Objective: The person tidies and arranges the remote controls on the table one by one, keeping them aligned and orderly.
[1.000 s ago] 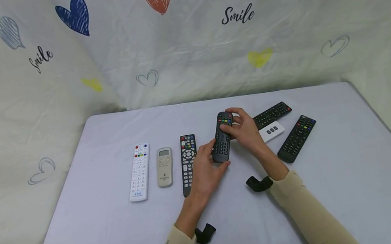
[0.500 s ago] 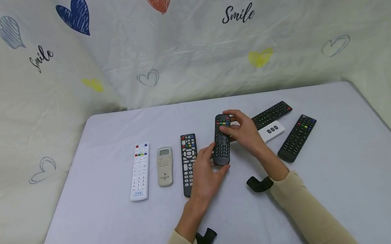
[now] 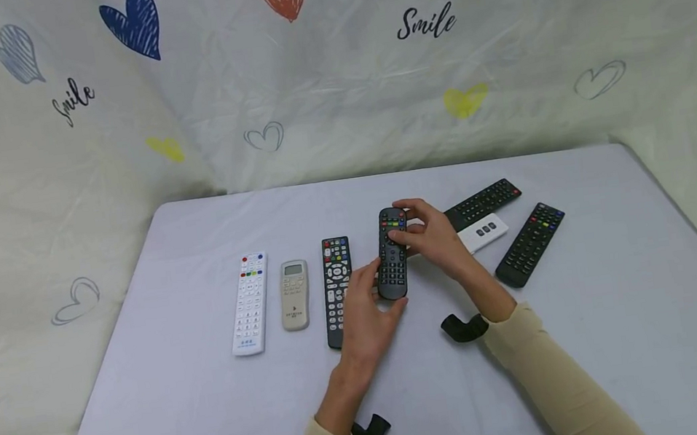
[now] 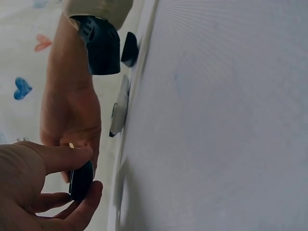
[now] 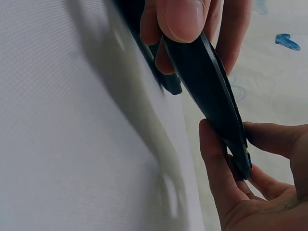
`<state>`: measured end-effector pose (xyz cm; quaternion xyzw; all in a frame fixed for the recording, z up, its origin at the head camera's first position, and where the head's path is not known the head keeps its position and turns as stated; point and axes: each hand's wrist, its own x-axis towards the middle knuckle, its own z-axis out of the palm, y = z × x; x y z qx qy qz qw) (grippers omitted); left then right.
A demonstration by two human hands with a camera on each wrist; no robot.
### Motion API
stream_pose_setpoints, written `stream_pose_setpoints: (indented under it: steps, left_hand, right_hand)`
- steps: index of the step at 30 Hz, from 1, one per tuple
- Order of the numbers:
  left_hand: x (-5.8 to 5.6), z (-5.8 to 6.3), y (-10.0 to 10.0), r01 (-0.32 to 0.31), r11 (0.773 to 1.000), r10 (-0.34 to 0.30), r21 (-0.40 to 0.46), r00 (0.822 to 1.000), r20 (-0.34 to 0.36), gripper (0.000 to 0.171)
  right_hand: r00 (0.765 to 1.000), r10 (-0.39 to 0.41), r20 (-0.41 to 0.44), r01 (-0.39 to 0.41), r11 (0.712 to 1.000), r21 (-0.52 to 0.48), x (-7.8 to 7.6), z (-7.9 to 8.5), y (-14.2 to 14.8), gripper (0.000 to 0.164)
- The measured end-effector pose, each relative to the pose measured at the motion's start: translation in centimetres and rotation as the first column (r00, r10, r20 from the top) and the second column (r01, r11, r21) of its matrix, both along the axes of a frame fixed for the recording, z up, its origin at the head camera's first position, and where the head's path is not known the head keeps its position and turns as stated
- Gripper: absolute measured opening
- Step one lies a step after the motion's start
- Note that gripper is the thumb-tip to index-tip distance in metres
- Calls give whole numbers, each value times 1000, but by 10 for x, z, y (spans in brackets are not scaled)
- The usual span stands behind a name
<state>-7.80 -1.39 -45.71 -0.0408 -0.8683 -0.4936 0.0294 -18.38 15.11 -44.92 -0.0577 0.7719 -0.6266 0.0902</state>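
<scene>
Above the table, both hands hold a dark remote control (image 3: 393, 270) with its button side up. My left hand (image 3: 364, 318) grips the lower end, fingers along the left edge and thumb at the bottom corner. At the upper end, my right hand (image 3: 436, 241) pinches it, thumb over the buttons and fingers behind the far edge. The right wrist view shows the remote's thin dark side (image 5: 207, 91) between the two hands. Partly behind my left hand lies a black remote with white buttons (image 3: 336, 270).
On the left lie a long white remote (image 3: 250, 304) and a small beige remote with a display (image 3: 294, 294). To the right are a black remote (image 3: 485, 204), a white one (image 3: 484, 232) touching it, and another black remote (image 3: 531, 245). Black camera mounts (image 3: 465, 327) stick out from both wrists.
Both hands have shifted the held remote slightly left and toward the person, and it now stands a little straighter. The remotes on the table have stayed in place.
</scene>
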Motion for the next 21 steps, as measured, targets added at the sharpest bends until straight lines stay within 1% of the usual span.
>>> stream_pose_setpoints:
  steps: [6,9,12,21]
  left_hand:
    - [4,-2,1,-15,1000,15,-15,1000,4,76]
    - [6,-3,1,-24,999,24,-34,1000,-2,77]
    - [7,-4,1,-31,999,31,-35,999,-10,77]
    - [10,-5,1,-38,999,39,-33,999,20,78]
  right_hand:
    - [1000,9,13,-9,1000,17,2,1,-2,65]
    - [1000,8,15,-8,1000,25,2,1,-4,65]
    - [1000,5,11,-5,1000,25,2,0,-5,66]
    - [1000,19,13,-20,999,36,2,-2,-9,66]
